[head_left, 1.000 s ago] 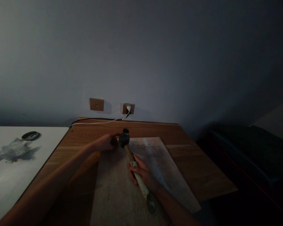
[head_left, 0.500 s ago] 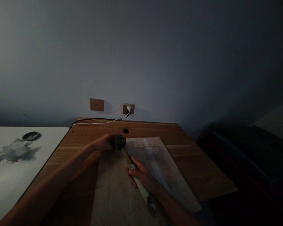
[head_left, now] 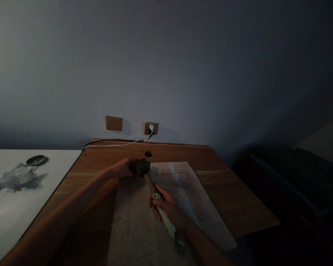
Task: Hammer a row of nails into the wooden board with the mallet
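My right hand (head_left: 166, 205) is wrapped round the handle of a hammer (head_left: 152, 187), whose dark, blocky head points away from me. Pale wrapping covers the handle around and below my grip. Beneath it lies a worn wooden board (head_left: 138, 221), with a row of small dark marks or nails near its far edge. At the board's far left edge is my left hand (head_left: 124, 168); the hammer head and shadow hide its fingertips, so what they hold cannot be made out.
The board rests on a brown wooden desk (head_left: 224, 184) with a round cable hole (head_left: 148, 154). White and black cables (head_left: 116, 145) run to a wall socket (head_left: 151, 128). On the left, a white table (head_left: 11, 221) bears a dark round object (head_left: 37, 160). A dark bulky shape (head_left: 299, 177) stands at right.
The hammer head has shifted very slightly to the right, and my right hand with it. My left hand stays in place.
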`<state>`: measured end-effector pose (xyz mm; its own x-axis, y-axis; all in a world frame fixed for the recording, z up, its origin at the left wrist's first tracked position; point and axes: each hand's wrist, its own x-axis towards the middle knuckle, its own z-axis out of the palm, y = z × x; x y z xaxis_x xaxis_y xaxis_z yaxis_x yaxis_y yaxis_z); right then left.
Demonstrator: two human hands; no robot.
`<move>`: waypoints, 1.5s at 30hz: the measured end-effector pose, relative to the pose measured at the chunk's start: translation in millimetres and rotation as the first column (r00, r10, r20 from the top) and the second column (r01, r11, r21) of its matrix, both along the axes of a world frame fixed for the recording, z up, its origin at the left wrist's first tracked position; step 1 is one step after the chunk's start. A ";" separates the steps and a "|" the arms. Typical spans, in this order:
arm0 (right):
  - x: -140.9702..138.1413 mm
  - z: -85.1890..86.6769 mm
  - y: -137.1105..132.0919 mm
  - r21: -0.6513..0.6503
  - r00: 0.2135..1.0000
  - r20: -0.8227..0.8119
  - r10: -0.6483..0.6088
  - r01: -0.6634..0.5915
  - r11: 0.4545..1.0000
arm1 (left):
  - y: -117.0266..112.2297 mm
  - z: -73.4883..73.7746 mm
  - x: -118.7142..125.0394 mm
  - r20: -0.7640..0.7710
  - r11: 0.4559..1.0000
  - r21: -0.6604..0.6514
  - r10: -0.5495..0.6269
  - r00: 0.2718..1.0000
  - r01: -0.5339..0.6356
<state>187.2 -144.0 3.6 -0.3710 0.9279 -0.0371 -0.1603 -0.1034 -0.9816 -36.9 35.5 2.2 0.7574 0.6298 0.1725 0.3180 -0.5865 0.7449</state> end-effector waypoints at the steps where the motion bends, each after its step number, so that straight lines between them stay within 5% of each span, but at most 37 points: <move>1: -0.7 1.6 -3.6 0.021 0.999 -0.012 -0.042 0.042 0.999 | 0.9 -0.7 -0.6 -0.015 1.000 -0.027 0.001 1.000 -0.002; 6: -4.6 7.9 -28.5 0.067 0.900 -0.149 -0.410 0.422 0.904 | 4.2 -1.9 -2.5 -0.028 0.994 -0.102 -0.041 0.999 0.038; 12: 6.4 -9.3 -57.5 -0.288 0.807 -0.093 -0.583 0.539 0.792 | 3.4 -2.0 -0.8 0.000 0.992 -0.103 -0.068 0.998 0.068; 17: 17.9 -17.7 -71.2 -0.410 0.789 0.059 -0.611 0.577 0.706 | 2.5 -2.5 1.3 -0.010 0.993 -0.097 -0.073 0.997 0.071; 21: 32.5 -8.4 -80.3 -0.485 0.896 0.113 -0.429 0.427 0.763 | 5.4 -2.0 -1.1 -0.037 0.993 -0.105 -0.051 0.998 0.047; 24: 54.0 -11.0 -93.9 -0.255 0.859 0.387 -0.334 0.449 0.857 | 11.9 2.3 -12.1 -0.071 0.997 -0.066 0.030 0.997 -0.035; 28: 83.5 -30.6 -113.1 0.202 0.614 0.699 -0.366 0.322 0.925 | 23.0 8.9 -35.6 -0.177 0.980 0.072 0.198 0.964 -0.188; 30: 93.0 -39.6 -118.5 0.396 0.520 0.714 -0.469 0.253 0.883 | 27.1 9.8 -45.3 -0.251 0.973 0.095 0.226 0.941 -0.209; 34: 98.5 -46.2 -119.2 0.710 0.444 0.628 -0.639 0.009 0.704 | 30.2 7.5 -54.9 -0.321 0.972 0.072 0.234 0.918 -0.222; 37: 96.1 -46.8 -114.3 0.780 0.429 0.550 -0.716 0.042 0.625 | 29.2 4.6 -56.3 -0.304 0.968 0.043 0.248 0.920 -0.247; 40: 102.1 -48.2 -109.4 0.762 0.408 0.519 -0.751 0.177 0.623 | 25.2 0.4 -49.7 -0.259 0.965 0.021 0.258 0.931 -0.262; 45: 163.1 -48.8 -106.4 0.746 0.357 0.550 -0.755 0.196 0.636 | 14.1 -10.9 3.2 -0.082 0.961 0.006 0.276 0.958 -0.276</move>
